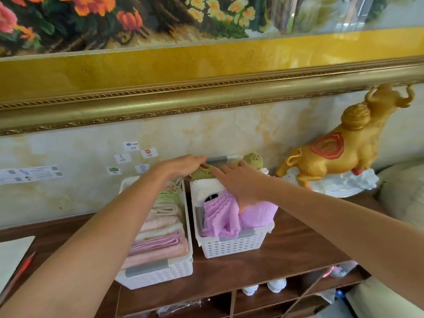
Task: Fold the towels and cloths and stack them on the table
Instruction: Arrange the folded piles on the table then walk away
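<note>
Folded pink and cream towels (160,228) are already filed in the left basket (158,275); purple cloths (231,216) are still bunched loose in the right basket (231,247), so folding is judged unfinished. Left hand (181,166) and right hand (241,180) are stretched flat over green cloths (204,173) at the back, nothing gripped.

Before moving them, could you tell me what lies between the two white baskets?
Head view: only a narrow bare strip of wooden tabletop between left basket and right basket.
</note>
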